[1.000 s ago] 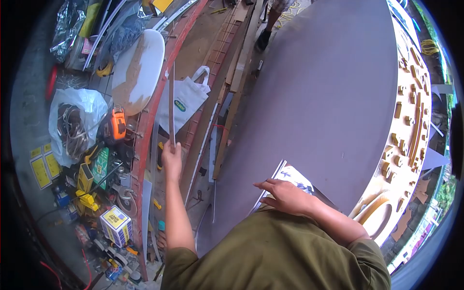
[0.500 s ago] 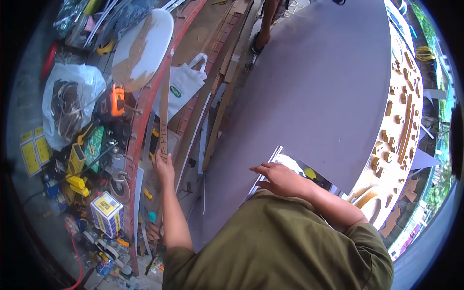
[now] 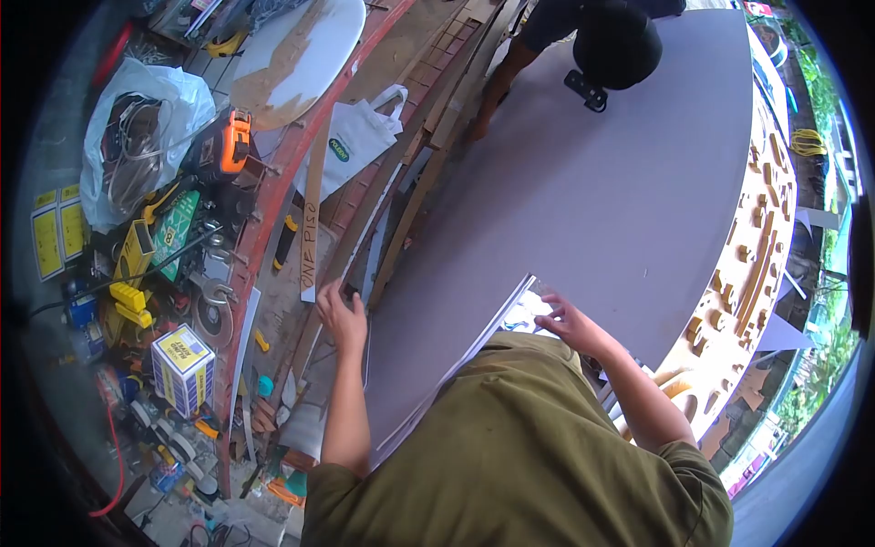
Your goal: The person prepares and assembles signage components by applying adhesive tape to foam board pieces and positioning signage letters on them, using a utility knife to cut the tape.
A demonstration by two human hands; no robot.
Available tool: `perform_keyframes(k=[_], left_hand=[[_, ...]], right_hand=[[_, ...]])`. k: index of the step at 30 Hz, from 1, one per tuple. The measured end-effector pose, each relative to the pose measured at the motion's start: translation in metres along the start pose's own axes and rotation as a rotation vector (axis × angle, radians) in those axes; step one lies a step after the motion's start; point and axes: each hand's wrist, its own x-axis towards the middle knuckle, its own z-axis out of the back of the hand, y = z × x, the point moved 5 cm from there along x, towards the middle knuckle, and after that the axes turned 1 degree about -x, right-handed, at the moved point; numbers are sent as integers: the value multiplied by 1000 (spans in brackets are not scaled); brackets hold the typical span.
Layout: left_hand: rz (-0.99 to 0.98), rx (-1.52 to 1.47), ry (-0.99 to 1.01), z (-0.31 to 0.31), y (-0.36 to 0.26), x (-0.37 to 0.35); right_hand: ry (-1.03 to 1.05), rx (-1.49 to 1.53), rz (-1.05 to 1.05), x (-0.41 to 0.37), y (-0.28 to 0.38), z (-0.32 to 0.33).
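Observation:
A large flat grey sheet [image 3: 547, 201] spreads in front of me, with thin pale strips [image 3: 483, 342] running along its near edge. My left hand [image 3: 344, 317] is held over the sheet's left border, its fingers apart and nothing in them. Just left of it lies a long wooden slat [image 3: 311, 242] lettered "ONE PISO". My right hand [image 3: 574, 326] hovers close to my body by the end of the pale strips, fingers loosely spread. Beneath its fingertips is a bright white and bluish item [image 3: 524, 314], partly hidden by my shirt.
Across the sheet a person in a dark cap [image 3: 618, 46] leans in, one hand [image 3: 478, 128] at its left edge. To the left, a red metal rail [image 3: 283, 182] borders a tape measure [image 3: 235, 141], a rivet box [image 3: 184, 369] and cluttered tools. Wooden pieces line a board [image 3: 743, 264] at right.
My left hand has let go of the wooden slat and moved right. My right hand has shifted right, off the pale strips. The other person has leaned in over the sheet.

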Motion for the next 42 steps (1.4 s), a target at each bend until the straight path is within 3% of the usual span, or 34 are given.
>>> perform_keyframes(k=[5,14,20,26,29,32,34,36,38,42], left_hand=[[122,-40,165,-24,2,-46],[319,-177,303,-40,35,-70],[333,-175,329,-42,39,-73],[312,-269,419,-70,43,-86],[338,-302,461,-77,41,-89],[394,-312,499,-78,41,-88],[402,-300,505,-80,46,-90],[411,-295,505,-81,48,-86],[432,-294,508,-79,47,-86],[438,-289,526,-79,44,-78]], right_hand=[[30,226,-50,16,-19,-1],[-18,153,-103,34,-29,-2],[-4,108,31,54,-64,-6],[110,20,9,67,-104,-8],[87,178,98,58,-90,-12],[130,221,-3,57,-79,-12],[146,613,69,84,-161,-19],[114,526,83,94,-170,-15],[35,-39,26,77,-121,-6],[-96,53,130,78,-126,-9]])
